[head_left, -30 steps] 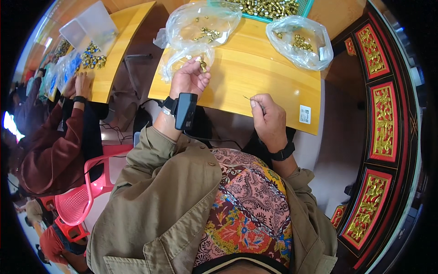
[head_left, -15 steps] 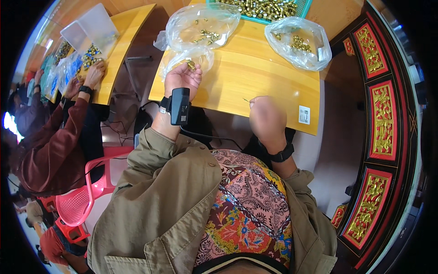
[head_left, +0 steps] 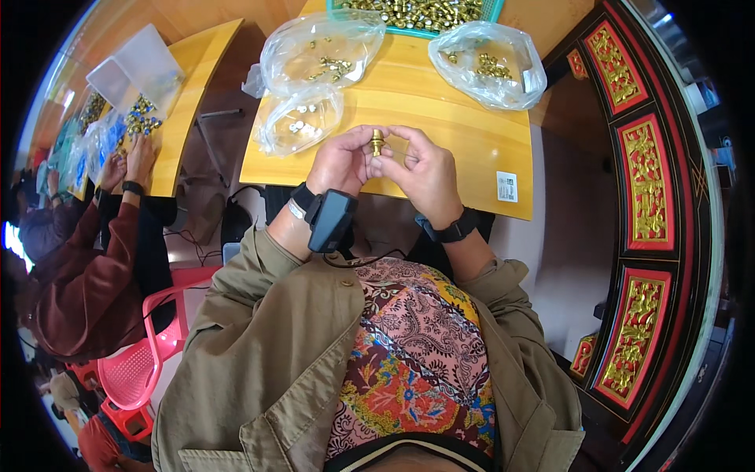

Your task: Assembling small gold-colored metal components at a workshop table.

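Brass fitting, small and upright, sits pinched between both hands just above the near edge of the yellow table; left hand has thumb and fingertips closed on it from one side, right hand closed on it from the other. Clear plastic bags w/ more brass bits lie beyond; teal tray of fittings at far edge; co-worker's hands busy at next table on the left

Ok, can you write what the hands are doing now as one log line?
left hand: pinching small brass part | right hand: pinching same part | place: above yellow table | nearby: clear bags
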Demonstrator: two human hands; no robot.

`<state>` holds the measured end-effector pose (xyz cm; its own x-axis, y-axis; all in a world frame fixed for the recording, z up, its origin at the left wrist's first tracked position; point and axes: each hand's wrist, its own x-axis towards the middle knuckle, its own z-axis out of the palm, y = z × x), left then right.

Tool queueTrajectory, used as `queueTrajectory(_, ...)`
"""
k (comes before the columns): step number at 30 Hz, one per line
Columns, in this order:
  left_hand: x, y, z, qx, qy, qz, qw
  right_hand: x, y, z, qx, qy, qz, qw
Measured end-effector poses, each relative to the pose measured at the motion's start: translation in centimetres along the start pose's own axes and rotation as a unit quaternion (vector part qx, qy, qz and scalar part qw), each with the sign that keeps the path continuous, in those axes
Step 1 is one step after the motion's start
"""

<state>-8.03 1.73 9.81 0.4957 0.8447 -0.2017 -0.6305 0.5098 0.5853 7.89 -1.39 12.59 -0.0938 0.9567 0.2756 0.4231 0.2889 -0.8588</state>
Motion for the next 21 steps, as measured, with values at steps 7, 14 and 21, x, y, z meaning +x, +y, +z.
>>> queueTrajectory(7, -0.3, -1.1, 1.9, 0.021, 0.055, -0.018, 0.998, -0.5, 2.0, 0.6, 0.005, 0.028, -0.077, 0.997)
queueTrajectory(14, -2.0, -0.5, 4.8, -0.009, 0.067, -0.063, 0.996, -0.5, 0.6, -0.8, -0.120, -0.042, -0.119, 0.985)
queueTrajectory(21, -0.8, -2.0, 1.4, -0.032, 0.041, -0.040, 0.998, -1.1, 1.7, 0.7, -0.119, 0.011, -0.147, 0.982)
